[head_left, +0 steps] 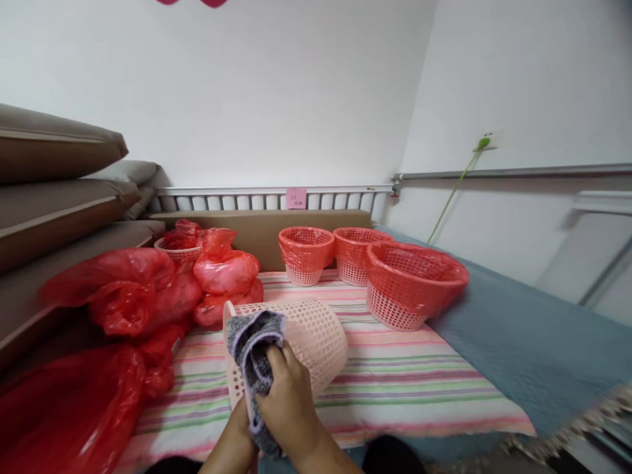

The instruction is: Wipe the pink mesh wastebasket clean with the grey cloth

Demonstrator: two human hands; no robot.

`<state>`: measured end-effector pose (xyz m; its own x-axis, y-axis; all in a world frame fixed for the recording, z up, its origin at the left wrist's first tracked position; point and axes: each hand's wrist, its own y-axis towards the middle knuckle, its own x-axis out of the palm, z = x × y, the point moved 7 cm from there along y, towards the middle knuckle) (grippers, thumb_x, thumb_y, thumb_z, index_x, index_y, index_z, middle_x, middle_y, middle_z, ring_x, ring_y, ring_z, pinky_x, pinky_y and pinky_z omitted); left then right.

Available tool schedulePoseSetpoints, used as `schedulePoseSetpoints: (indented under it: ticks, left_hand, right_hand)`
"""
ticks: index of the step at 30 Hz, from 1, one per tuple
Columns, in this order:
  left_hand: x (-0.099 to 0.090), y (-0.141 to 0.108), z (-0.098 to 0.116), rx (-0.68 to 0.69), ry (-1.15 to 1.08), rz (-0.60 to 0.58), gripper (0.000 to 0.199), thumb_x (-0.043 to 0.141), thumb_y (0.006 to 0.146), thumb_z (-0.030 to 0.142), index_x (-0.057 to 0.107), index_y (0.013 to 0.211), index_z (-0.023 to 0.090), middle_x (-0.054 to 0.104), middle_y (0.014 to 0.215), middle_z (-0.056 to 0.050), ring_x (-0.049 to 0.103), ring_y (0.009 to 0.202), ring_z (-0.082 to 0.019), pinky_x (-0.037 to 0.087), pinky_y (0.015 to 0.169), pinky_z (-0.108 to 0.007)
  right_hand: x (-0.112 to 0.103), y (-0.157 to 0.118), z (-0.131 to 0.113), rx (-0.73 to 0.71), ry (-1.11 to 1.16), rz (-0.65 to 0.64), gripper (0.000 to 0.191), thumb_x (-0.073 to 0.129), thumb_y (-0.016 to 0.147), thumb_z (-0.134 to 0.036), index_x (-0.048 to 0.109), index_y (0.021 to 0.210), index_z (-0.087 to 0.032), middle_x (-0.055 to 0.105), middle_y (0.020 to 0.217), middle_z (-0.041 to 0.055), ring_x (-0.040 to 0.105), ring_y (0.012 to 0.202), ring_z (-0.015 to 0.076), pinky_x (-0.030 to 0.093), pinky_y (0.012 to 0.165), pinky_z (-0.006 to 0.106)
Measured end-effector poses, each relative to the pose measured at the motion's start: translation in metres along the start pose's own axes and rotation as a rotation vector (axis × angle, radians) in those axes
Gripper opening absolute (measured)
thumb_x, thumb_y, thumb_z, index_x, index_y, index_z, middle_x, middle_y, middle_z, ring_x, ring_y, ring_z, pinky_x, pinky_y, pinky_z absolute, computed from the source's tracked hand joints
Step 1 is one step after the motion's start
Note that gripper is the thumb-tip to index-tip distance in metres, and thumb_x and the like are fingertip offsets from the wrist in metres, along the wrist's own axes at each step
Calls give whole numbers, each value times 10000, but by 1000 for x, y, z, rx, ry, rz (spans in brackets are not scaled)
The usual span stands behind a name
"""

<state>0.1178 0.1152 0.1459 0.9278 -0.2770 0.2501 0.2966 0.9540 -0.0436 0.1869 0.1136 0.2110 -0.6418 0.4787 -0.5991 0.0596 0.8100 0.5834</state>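
A pale pink perforated plastic basket (316, 332) lies on its side on the striped cloth in front of me, its mouth towards the left. My right hand (291, 398) is closed on a grey cleaning cloth (257, 326) with a purple edge, which is bunched up and lies against the basket's side near the rim. Below it, my left hand (237, 431) grips the near part of the basket's rim. Its fingers are mostly hidden by the hanging cloth and the basket.
Three pink baskets lined with red plastic bags (417, 263) stand at the back right. Tied red bags (227, 273) and a loose red bag (74, 401) lie on the left, beside stacked brown cushions (59, 197). A striped cloth (395, 375) covers the blue bed surface (523, 322).
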Motion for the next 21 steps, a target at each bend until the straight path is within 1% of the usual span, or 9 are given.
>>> schedulePoseSetpoints:
  ticks: [1, 3, 8, 10, 11, 13, 15, 19, 21]
  left_hand:
    - [-4, -3, -4, 0, 13, -19, 496, 740, 603, 373, 657, 1046, 165, 730, 897, -84, 642, 914, -316, 523, 801, -435]
    - [-10, -10, -12, 6, 33, -77, 567, 767, 592, 363, 627, 1112, 187, 709, 1011, -92, 617, 991, -325, 489, 874, -445]
    - [-7, -21, -31, 51, 126, -231, 558, 683, 725, 398, 551, 1232, 207, 600, 1243, -126, 478, 1212, -325, 348, 1034, -474]
    - [0, -21, -35, 58, 130, -277, 560, 650, 755, 413, 519, 1266, 223, 545, 1310, -124, 454, 1239, -313, 319, 1057, -476]
    - [5, -22, -35, 63, 125, -294, 567, 645, 757, 422, 511, 1273, 228, 527, 1328, -122, 461, 1234, -308, 309, 1064, -474]
    - [13, -22, -31, 82, 113, -307, 568, 648, 750, 437, 519, 1265, 237, 519, 1337, -119, 490, 1210, -303, 312, 1063, -478]
    - [19, -25, -27, 100, 92, -311, 558, 649, 748, 436, 527, 1258, 245, 529, 1328, -116, 502, 1200, -297, 320, 1059, -476]
    - [22, -32, -19, 119, -4, -311, 648, 676, 700, 486, 506, 1277, 246, 568, 1285, -125, 523, 1175, -306, 357, 1029, -488]
    - [19, -36, -16, 127, -4, -289, 646, 677, 689, 503, 529, 1258, 236, 583, 1266, -126, 523, 1172, -315, 370, 1017, -495]
  right_hand:
    - [-1, 2, 0, -10, -27, -14, 518, 558, 579, -62, 572, 1073, -217, 593, 1054, 62, 582, 950, 212, 446, 829, 290]
    - [-8, 8, 21, 41, -126, -16, 466, 556, 618, -75, 572, 1063, -215, 596, 1031, 61, 582, 942, 205, 445, 811, 285]
    - [-55, 21, 131, 392, -455, 70, 346, 522, 770, -189, 538, 1115, -178, 598, 1040, 91, 592, 924, 208, 434, 725, 279]
    - [-71, 22, 157, 474, -517, 75, 349, 497, 805, -247, 519, 1148, -182, 600, 1048, 93, 607, 881, 207, 426, 677, 278]
    - [-76, 22, 161, 498, -528, 72, 348, 486, 813, -264, 520, 1149, -182, 604, 1041, 94, 612, 864, 211, 423, 662, 282]
    - [-78, 18, 155, 536, -509, 71, 337, 471, 818, -275, 536, 1131, -170, 616, 1006, 100, 617, 843, 221, 423, 654, 290]
    - [-69, 13, 130, 498, -442, 78, 329, 479, 805, -253, 554, 1111, -158, 626, 974, 102, 615, 849, 222, 429, 674, 289]
    - [-36, 0, 60, 170, -275, 78, 353, 526, 741, -153, 572, 1090, -177, 616, 1001, 80, 592, 922, 200, 434, 750, 269]
    - [-28, -6, 51, 100, -252, 54, 356, 535, 725, -133, 576, 1076, -181, 613, 1000, 74, 587, 929, 198, 438, 763, 269]
